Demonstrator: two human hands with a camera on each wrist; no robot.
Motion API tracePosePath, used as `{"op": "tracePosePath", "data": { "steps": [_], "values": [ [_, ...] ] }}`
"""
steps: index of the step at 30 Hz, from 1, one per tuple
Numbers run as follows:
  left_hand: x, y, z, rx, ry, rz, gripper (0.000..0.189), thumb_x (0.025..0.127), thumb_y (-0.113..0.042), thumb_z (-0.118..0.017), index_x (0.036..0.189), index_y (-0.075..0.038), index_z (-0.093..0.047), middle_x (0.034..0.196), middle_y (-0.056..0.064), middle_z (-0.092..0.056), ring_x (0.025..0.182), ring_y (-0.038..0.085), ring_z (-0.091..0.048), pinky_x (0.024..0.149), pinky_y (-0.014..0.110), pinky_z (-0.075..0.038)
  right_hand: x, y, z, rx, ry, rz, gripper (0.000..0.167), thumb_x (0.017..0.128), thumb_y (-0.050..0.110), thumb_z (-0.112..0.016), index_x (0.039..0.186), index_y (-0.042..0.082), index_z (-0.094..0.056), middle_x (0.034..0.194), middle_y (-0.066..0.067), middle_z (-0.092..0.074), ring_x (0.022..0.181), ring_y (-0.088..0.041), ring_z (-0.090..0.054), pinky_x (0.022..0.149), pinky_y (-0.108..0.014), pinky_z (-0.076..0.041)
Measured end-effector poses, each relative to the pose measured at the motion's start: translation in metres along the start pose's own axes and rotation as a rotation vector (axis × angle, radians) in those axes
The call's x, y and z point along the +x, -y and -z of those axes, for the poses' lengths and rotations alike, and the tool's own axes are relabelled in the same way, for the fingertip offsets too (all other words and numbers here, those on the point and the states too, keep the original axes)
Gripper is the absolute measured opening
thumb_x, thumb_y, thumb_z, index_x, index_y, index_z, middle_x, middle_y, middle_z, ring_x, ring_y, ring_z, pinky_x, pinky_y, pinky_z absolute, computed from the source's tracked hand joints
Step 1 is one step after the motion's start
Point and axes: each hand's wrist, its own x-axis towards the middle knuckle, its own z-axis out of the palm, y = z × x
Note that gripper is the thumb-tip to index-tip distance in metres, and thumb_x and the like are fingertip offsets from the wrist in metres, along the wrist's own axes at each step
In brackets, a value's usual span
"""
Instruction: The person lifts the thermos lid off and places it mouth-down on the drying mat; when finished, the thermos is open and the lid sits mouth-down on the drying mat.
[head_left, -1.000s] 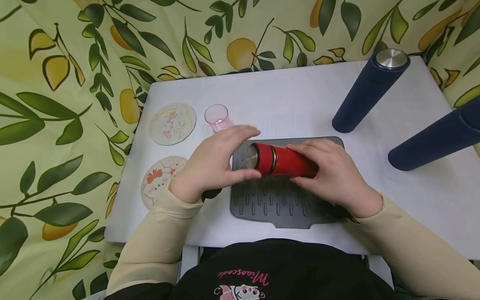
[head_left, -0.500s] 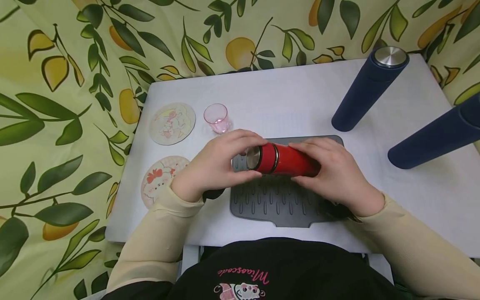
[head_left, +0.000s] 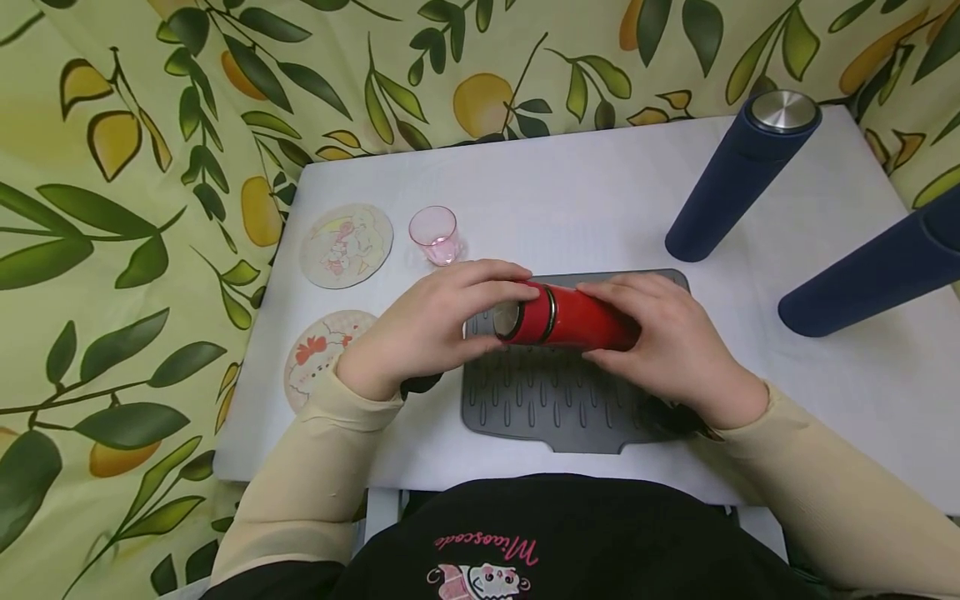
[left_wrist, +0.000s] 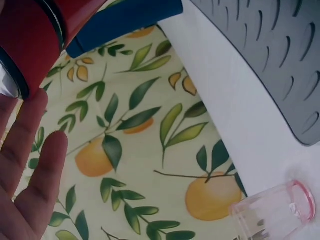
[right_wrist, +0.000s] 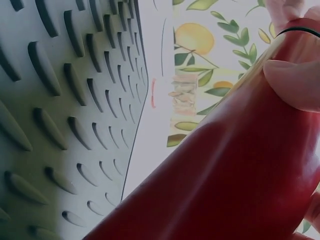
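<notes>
A red thermos is held tilted above a grey ribbed mat, its silver-topped lid toward the left. My right hand grips the body from the right, fingers over the far side and thumb on the near side. My left hand holds the lid between its fingers and thumb. In the left wrist view, fingertips touch the lid's rim, while other fingers stand apart from it. The right wrist view shows the smooth red thermos body close up; its base is out of sight.
A pink-rimmed clear glass stands behind my left hand. Two round picture coasters lie at the left; my left wrist partly covers the nearer coaster. Two tall navy thermoses stand at the right of the white table.
My left hand has closed from beside the lid onto it, and its fingers have shifted over the lid's far side. My right hand keeps its grip, almost still.
</notes>
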Motion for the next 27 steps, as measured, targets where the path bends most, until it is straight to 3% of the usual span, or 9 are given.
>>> {"op": "tracePosePath", "data": {
  "steps": [6,9,12,15,17,20,23,27],
  "values": [
    [-0.0002,0.0002,-0.0003,0.012,-0.007,0.133,0.072,0.089,-0.04,-0.094,0.149,-0.011,-0.067,0.138,0.005,-0.075,0.117,0.021,-0.073,0.101,0.043,-0.062,0.0009,0.0012,-0.0008,0.009,0.011,-0.003,0.08,0.069,0.011,-0.105,0.143,0.011,-0.074,0.13,-0.013,-0.078,0.122,-0.038,-0.068,0.099,-0.066,-0.056],
    [-0.0002,0.0006,-0.0002,0.027,0.02,0.196,0.087,0.087,-0.05,-0.094,0.156,-0.011,-0.061,0.143,0.006,-0.073,0.119,0.022,-0.073,0.104,0.045,-0.061,0.001,0.0012,-0.001,0.005,0.009,-0.006,0.08,0.069,0.012,-0.105,0.144,0.011,-0.073,0.129,-0.013,-0.078,0.122,-0.038,-0.068,0.098,-0.065,-0.056],
    [-0.0011,0.0021,0.0005,0.011,0.047,0.173,0.095,0.083,-0.044,-0.098,0.161,-0.011,-0.055,0.156,0.006,-0.065,0.138,0.024,-0.065,0.116,0.048,-0.055,0.0006,0.0008,-0.0014,0.0,0.006,-0.013,0.081,0.069,0.014,-0.105,0.144,0.011,-0.073,0.13,-0.014,-0.078,0.122,-0.039,-0.067,0.098,-0.066,-0.055],
    [-0.0028,0.0042,0.0013,-0.001,0.043,0.08,0.086,0.084,-0.025,-0.1,0.158,-0.011,-0.059,0.162,0.009,-0.059,0.148,0.026,-0.058,0.122,0.048,-0.05,0.0011,0.0005,-0.0017,-0.003,0.003,-0.013,0.08,0.069,0.013,-0.105,0.143,0.011,-0.074,0.129,-0.014,-0.078,0.121,-0.039,-0.067,0.098,-0.065,-0.055],
    [-0.0034,0.0047,0.0012,0.014,0.024,0.027,0.074,0.087,-0.011,-0.095,0.154,-0.012,-0.063,0.16,0.01,-0.061,0.145,0.028,-0.061,0.119,0.048,-0.053,0.0016,0.0007,-0.0018,-0.003,0.003,-0.012,0.08,0.069,0.012,-0.105,0.143,0.011,-0.074,0.129,-0.014,-0.078,0.121,-0.039,-0.067,0.098,-0.064,-0.055],
    [-0.0042,0.0049,0.0009,0.026,0.005,-0.001,0.064,0.09,-0.005,-0.09,0.149,-0.013,-0.068,0.155,0.011,-0.063,0.14,0.029,-0.064,0.116,0.047,-0.055,0.0019,0.0005,-0.0027,0.006,0.003,-0.006,0.079,0.069,0.012,-0.105,0.143,0.011,-0.074,0.128,-0.013,-0.078,0.12,-0.038,-0.068,0.098,-0.063,-0.055],
    [-0.0052,0.0042,0.0004,0.016,0.009,0.039,0.064,0.09,-0.012,-0.092,0.149,-0.013,-0.068,0.15,0.01,-0.067,0.136,0.026,-0.066,0.112,0.046,-0.057,0.0014,0.0001,-0.0046,0.014,0.0,-0.001,0.08,0.069,0.012,-0.105,0.142,0.01,-0.074,0.127,-0.014,-0.078,0.119,-0.038,-0.068,0.097,-0.064,-0.055],
    [-0.0065,0.0029,0.0,0.001,0.006,0.159,0.068,0.089,-0.031,-0.095,0.149,-0.014,-0.068,0.138,0.004,-0.074,0.115,0.02,-0.072,0.098,0.041,-0.062,0.0012,0.0004,-0.0062,0.013,-0.006,0.008,0.08,0.068,0.011,-0.105,0.142,0.01,-0.075,0.127,-0.013,-0.078,0.118,-0.038,-0.069,0.097,-0.064,-0.056]
  ]
}}
